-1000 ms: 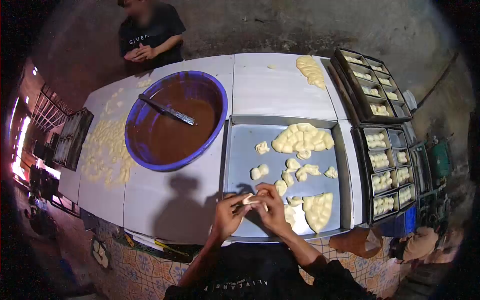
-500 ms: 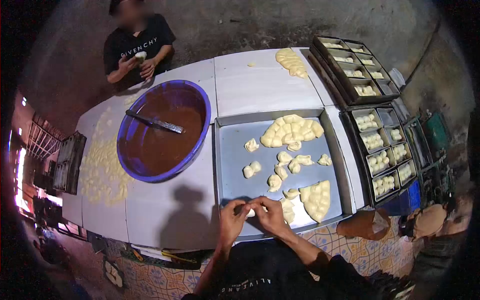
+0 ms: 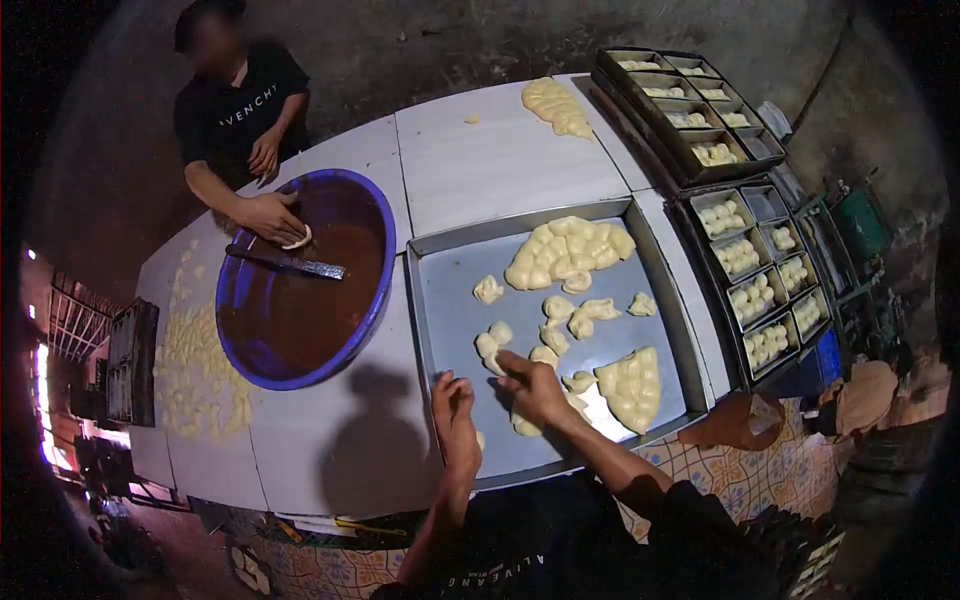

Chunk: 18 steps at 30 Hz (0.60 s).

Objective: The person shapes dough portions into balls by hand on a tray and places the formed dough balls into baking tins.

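My right hand point(image 3: 538, 392) is over the shallow metal tray point(image 3: 462, 292), its fingertips closed on a small pale dough ball point(image 3: 493, 364). That ball touches a pair of smooth dough balls point(image 3: 493, 338) on the tray floor. My left hand point(image 3: 456, 420) is at the tray's near left corner with its fingers apart and nothing in them. Loose dough pieces point(image 3: 556, 308) lie in the middle of the tray. Larger slabs of joined dough lumps point(image 3: 570, 252) rest at the back, and another dough slab point(image 3: 630, 390) is at the right. My right hand partly hides some dough beneath it.
A blue basin point(image 3: 392, 270) of brown contents stands left, with a flat-bladed tool point(image 3: 310, 267) across it. A co-worker's hand point(image 3: 270, 215) holds a dough piece over it. Divided baking pans point(image 3: 740, 255) with dough line the right side. Many small dough pieces point(image 3: 200, 365) cover the table's left.
My hands have separated. The right one has carried the dough ball forward to the pair on the tray, while the left has opened. The co-worker's hand has moved over the basin.
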### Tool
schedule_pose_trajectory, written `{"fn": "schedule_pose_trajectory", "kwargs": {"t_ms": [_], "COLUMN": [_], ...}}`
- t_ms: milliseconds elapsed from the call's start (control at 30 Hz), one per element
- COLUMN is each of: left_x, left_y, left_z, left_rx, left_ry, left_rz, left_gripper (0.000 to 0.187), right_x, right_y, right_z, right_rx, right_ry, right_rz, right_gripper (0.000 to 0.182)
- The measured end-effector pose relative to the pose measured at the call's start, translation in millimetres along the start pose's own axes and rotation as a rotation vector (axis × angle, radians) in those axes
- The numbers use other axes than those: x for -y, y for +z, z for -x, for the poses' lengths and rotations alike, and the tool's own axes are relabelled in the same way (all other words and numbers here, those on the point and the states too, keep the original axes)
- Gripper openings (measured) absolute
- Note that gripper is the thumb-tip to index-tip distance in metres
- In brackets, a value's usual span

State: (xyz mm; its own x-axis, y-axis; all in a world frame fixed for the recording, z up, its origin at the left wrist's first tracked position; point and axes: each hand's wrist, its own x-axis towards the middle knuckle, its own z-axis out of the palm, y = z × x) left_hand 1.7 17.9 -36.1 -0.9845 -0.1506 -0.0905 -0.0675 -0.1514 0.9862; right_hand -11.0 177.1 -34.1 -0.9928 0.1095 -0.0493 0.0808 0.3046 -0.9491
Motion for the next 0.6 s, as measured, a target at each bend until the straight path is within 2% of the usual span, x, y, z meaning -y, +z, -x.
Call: {"fn": "schedule_pose_trajectory", "kwargs": {"t_ms": [33, 67, 133, 167, 200, 267, 333, 367, 400, 467, 500, 533, 600], "left_x": [-12.2, -18.3, -2.4, 0.6, 2.1, 1.9, -2.0, -2.8, -1.1, 3.0, -10.4, -31.5, -66.5], "left_y": [7.4, 11.9, 16.1, 21.4, 25.5, 29.5, 32.5, 34.4, 33.0, 23.4, 20.2, 19.3, 19.8], "left_z": [-4.9, -6.7, -11.6, -13.9, -15.1, -16.2, -20.6, -20.0, -16.6, -5.7, 3.7, 14.5, 30.7], "left_rx": [0.044, 0.084, 0.119, 0.112, 0.112, 0.158, 0.206, 0.217, 0.170, 0.059, 0.079, 0.073, 0.337], "left_ry": [-0.218, -0.441, -0.409, -0.378, -0.347, -0.350, -0.292, -0.283, -0.212, -0.084, 0.012, 0.009, 0.102], "left_rz": [0.129, 0.259, 0.210, 0.171, 0.129, 0.149, -0.024, -0.023, -0.054, -0.124, -0.054, -0.057, 0.005], "left_gripper": [0.044, 0.046, 0.051, 0.053, 0.054, 0.055, 0.053, 0.053, 0.053, 0.053, 0.046, 0.046, 0.040], "right_x": [-4.4, -9.9, 10.3, 11.1, 29.2, 4.5, -4.7, -8.0, 0.3, 42.4, 58.2, 66.9, 81.3], "right_y": [-3.6, -10.2, -31.9, -41.5, -54.4, -58.3, -59.8, -65.4, -65.9, -68.5, -70.4, -68.7, -61.9], "right_z": [-3.7, -2.0, 7.0, 6.4, 6.0, -1.2, -4.1, 1.4, 6.4, 23.7, 30.5, 36.0, 44.2], "right_rx": [0.063, 0.072, -0.055, -0.005, 0.091, 0.154, 0.177, 0.275, 0.245, 0.143, 0.154, 0.161, 0.106], "right_ry": [0.089, 0.087, -0.178, -0.211, -0.207, -0.378, -0.508, -0.436, -0.295, -0.233, -0.202, -0.200, -0.093], "right_rz": [-0.166, -0.163, 0.300, 0.339, 0.424, 0.639, 0.634, 0.655, 0.534, 0.170, 0.016, 0.012, -0.475], "right_gripper": [0.041, 0.041, 0.054, 0.056, 0.054, 0.047, 0.038, 0.032, 0.030, 0.023, 0.032, 0.032, 0.035]}}
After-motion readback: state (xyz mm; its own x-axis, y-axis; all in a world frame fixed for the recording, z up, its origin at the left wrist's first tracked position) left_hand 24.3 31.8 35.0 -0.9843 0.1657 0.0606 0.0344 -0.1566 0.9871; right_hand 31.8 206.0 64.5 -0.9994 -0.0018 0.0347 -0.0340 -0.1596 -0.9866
